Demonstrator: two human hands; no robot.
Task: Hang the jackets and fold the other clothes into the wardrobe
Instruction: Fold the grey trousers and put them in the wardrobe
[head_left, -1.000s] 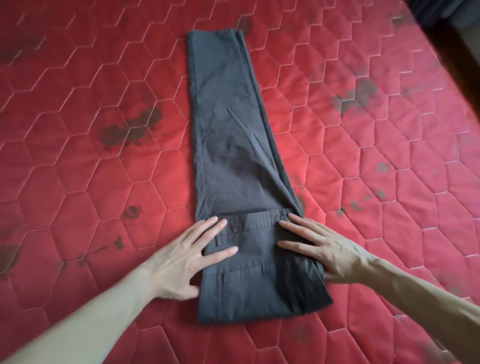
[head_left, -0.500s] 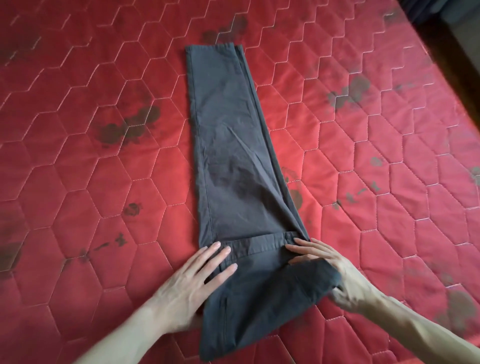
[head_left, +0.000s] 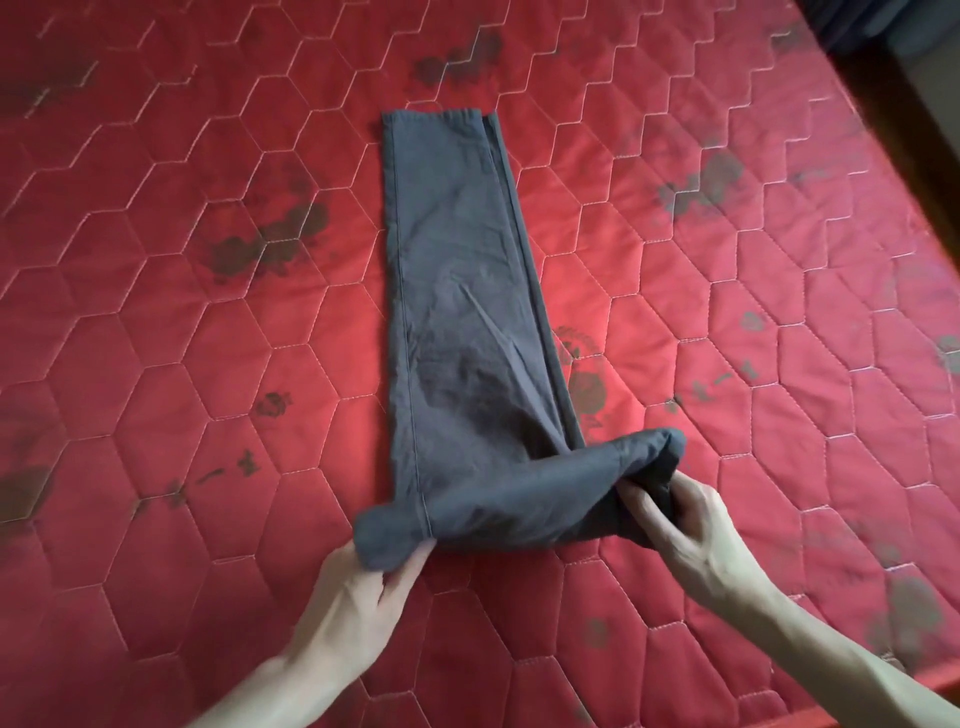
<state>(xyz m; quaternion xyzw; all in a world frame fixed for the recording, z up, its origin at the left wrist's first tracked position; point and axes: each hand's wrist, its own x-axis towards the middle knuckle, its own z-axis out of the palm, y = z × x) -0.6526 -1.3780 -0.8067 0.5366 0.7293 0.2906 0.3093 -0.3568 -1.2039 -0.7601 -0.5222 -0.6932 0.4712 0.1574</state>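
Note:
Dark grey trousers (head_left: 467, 322), folded lengthwise, lie on the red quilted bed (head_left: 156, 312) with the leg hems at the far end. Their near, waist end is rolled over into a thick fold and lifted off the cover. My left hand (head_left: 358, 608) pinches the left end of that roll between thumb and fingers. My right hand (head_left: 680, 525) grips the right end, fingers curled into the cloth. The waistband is hidden inside the roll.
The bed cover has hexagon stitching and dark flower prints. The bed's right edge (head_left: 883, 130) runs diagonally at the upper right, with dark floor beyond. The near edge (head_left: 831, 712) shows at the lower right.
Both hands went from lying flat on the waist end to gripping it. The waist end has been lifted and rolled over toward the legs.

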